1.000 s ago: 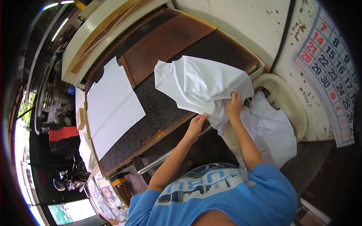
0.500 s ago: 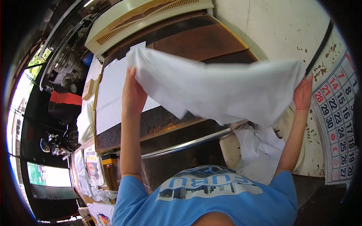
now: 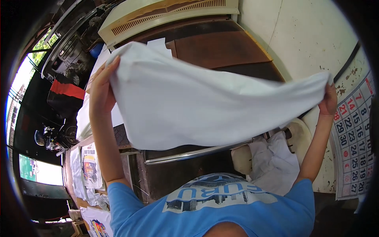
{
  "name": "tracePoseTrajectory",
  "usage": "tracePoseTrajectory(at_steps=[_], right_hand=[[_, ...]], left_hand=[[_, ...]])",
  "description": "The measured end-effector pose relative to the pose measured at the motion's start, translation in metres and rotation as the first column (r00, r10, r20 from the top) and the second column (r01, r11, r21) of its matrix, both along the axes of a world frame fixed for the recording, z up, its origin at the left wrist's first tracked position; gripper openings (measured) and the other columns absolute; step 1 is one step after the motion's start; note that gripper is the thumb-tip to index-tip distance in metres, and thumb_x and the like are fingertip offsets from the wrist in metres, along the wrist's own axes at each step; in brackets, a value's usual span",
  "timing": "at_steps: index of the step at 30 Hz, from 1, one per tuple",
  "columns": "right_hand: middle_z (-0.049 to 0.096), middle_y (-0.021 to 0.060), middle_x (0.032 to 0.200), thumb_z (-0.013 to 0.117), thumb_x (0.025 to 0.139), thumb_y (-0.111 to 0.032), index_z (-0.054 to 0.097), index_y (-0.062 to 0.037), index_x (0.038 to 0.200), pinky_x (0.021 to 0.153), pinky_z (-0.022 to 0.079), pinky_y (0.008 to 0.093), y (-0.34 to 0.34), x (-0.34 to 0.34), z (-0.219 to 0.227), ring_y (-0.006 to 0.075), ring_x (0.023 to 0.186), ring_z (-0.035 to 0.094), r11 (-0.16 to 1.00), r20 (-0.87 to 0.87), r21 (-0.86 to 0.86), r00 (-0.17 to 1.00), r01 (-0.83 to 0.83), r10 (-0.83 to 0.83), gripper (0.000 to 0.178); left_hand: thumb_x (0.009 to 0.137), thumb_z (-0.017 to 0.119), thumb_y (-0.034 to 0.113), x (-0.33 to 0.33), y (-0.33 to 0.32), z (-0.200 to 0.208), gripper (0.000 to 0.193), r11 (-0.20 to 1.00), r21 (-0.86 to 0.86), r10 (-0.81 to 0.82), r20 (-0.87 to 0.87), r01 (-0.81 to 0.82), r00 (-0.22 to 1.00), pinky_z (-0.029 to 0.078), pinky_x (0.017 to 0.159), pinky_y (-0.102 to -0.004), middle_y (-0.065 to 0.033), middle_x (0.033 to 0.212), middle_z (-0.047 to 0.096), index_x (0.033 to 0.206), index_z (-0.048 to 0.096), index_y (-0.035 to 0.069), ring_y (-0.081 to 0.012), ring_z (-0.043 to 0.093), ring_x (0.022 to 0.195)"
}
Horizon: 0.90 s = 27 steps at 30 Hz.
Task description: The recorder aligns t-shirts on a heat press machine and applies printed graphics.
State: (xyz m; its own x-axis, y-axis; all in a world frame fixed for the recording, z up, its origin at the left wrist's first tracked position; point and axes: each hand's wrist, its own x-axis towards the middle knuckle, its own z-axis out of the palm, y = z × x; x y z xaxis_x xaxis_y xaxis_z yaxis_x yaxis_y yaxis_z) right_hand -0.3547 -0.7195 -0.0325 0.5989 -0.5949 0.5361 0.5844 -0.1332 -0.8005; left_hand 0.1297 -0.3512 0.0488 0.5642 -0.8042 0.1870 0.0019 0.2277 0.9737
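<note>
A plain white cloth [image 3: 189, 106] is stretched in the air between my two hands, above the dark bed of a large machine. My left hand [image 3: 103, 89] grips its left end, thumb and fingers closed at the edge. At the far right end, my right hand [image 3: 328, 100] holds a gathered corner, some of its fingers hidden by the fabric. The cloth's middle sags in a loose curve. Behind it, part of a white sheet [image 3: 160, 46] shows on the bed, next to a brown panel [image 3: 221, 49].
A cream vented housing [image 3: 166, 17] spans the machine's back. A metal bar [image 3: 189, 157] runs along its front. Crumpled white fabric [image 3: 274, 162] hangs over a seat at right, near a wall calendar [image 3: 351, 138]. Printed white shirts [image 3: 92, 166] lie at left; a motorbike [image 3: 55, 138] stands beyond.
My hands have moved farther apart, the left one leftward and slightly nearer. The cloth now hangs wider and flatter, covering more of the bed and sheet. The view has shifted a little.
</note>
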Motion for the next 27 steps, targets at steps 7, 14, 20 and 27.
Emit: tracePoseTrajectory(at_steps=[7,14,20,27], right_hand=[[0.047,0.0144,0.123,0.041,0.091,-0.016,0.04,0.0018,0.124,0.097,0.037,0.0359,-0.035,0.036,0.027,0.0248,0.112,0.047,0.999,0.088,-0.001,0.996,0.033,-0.033,0.037],[0.054,0.0112,0.115,0.045,0.091,-0.016,0.049,-0.0015,0.118,0.092,0.041,0.0305,-0.097,0.057,0.113,0.0181,0.105,0.052,0.996,0.113,0.089,0.994,-0.009,-0.001,0.031],[0.055,0.0119,0.113,0.056,0.085,-0.017,0.051,0.0012,0.115,0.087,0.045,0.0304,-0.176,0.131,0.136,0.0174,0.103,0.053,0.952,0.089,0.222,0.968,0.21,-0.235,0.035],[0.054,0.0075,0.11,0.059,0.083,-0.018,0.046,0.0033,0.115,0.092,0.037,0.0284,-0.297,0.25,0.107,0.0167,0.105,0.048,0.99,-0.294,0.082,0.952,0.114,-0.085,0.041]], left_hand=[[0.082,0.054,0.008,0.005,0.001,0.014,0.056,0.977,-0.154,0.181,0.241,-0.147,0.953,0.037,0.094,-0.0305,-0.0119,0.122,0.047,0.132,0.03,0.001,-0.0152,0.048,0.109],[0.087,0.051,0.015,0.029,-0.032,0.049,0.046,0.914,-0.316,0.356,0.319,-0.256,0.878,0.049,0.076,-0.0261,-0.0089,0.093,0.062,0.131,0.037,0.007,-0.0124,0.06,0.085],[0.087,0.05,0.013,0.06,-0.129,0.038,0.043,0.94,-0.179,0.335,0.317,-0.29,0.887,0.043,0.085,-0.0247,-0.0047,0.132,0.041,0.129,0.041,0.008,-0.0117,0.051,0.102],[0.078,0.059,0.004,0.182,-0.253,-0.008,0.05,0.976,-0.008,0.212,0.217,-0.216,0.953,0.037,0.09,-0.0261,-0.0096,0.123,0.048,0.125,0.043,0.0,-0.0166,0.048,0.105]])
